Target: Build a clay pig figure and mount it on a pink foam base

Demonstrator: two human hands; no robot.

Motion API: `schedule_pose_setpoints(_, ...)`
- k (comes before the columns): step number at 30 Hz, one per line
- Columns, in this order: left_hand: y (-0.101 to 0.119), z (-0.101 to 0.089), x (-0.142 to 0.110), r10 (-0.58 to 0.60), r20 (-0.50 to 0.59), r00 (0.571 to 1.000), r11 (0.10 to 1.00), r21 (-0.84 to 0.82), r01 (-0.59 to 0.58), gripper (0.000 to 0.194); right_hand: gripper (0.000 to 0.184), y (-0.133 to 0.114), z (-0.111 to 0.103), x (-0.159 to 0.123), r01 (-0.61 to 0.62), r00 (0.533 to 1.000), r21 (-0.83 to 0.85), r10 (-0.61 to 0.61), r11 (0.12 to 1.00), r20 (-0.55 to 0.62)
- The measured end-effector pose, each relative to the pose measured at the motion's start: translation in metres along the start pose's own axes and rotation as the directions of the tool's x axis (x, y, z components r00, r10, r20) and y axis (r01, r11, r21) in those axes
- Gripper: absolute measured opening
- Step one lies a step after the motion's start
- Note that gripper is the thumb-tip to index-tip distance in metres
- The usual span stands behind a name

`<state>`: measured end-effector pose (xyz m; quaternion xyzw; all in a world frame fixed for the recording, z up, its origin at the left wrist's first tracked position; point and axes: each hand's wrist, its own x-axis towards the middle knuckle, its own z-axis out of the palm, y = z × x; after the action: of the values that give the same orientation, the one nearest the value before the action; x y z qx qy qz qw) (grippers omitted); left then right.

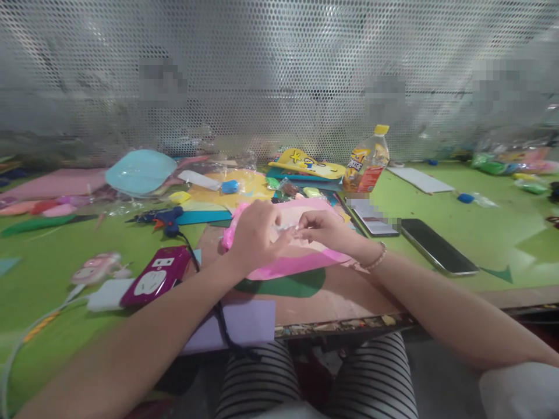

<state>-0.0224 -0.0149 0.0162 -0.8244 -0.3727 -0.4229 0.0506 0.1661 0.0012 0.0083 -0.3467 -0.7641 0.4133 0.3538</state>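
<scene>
In front of me lies a flat pink piece (279,266) with a pale middle, resting partly over a dark green sheet (288,283). My left hand (257,235) is over its left side, fingers curled, the thumb stretched toward the right hand. My right hand (322,228) pinches at the left thumb tip with thumb and forefinger pressed together. Something small and whitish may be between the fingertips, too small to name. A bright pink bumpy edging (227,237) shows beside the left hand.
A blue glue gun (168,220) and a purple power socket (157,278) with a cord are on the left. Two phones, one a dark phone (439,245), lie at right. A juice bottle (367,163) stands behind. A perforated metal panel (279,75) rises at the back.
</scene>
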Motion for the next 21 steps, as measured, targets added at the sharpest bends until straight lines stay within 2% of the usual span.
schedule_pose_setpoints(2, 0.005, -0.004, 0.0, -0.003, 0.094, 0.996, 1.0, 0.006, 0.002, 0.034, 0.022, -0.003, 0.003, -0.002, 0.07, 0.997, -0.052, -0.072, 0.996, -0.025)
schedule_pose_setpoints(6, 0.009, -0.003, -0.002, -0.047, 0.22, 0.974, 0.995, -0.07, 0.064, 0.036, 0.02, -0.007, 0.01, -0.005, 0.177, 0.979, -0.2, -0.193, 0.964, -0.062)
schedule_pose_setpoints(12, 0.009, 0.004, -0.004, -0.048, 0.253, 0.966, 0.987, -0.137, 0.085, 0.027, 0.023, -0.004, 0.013, -0.005, 0.201, 0.971, -0.337, -0.233, 0.92, -0.059)
schedule_pose_setpoints(15, 0.009, 0.004, -0.003, -0.066, 0.275, 0.959, 0.984, -0.142, 0.108, 0.032, 0.022, -0.004, 0.018, -0.007, 0.198, 0.964, -0.442, -0.255, 0.875, -0.072)
schedule_pose_setpoints(21, 0.007, 0.002, 0.002, -0.051, 0.331, 0.942, 0.951, -0.271, 0.146, 0.033, 0.027, -0.005, 0.017, -0.006, 0.206, 0.961, -0.418, -0.263, 0.885, -0.081)
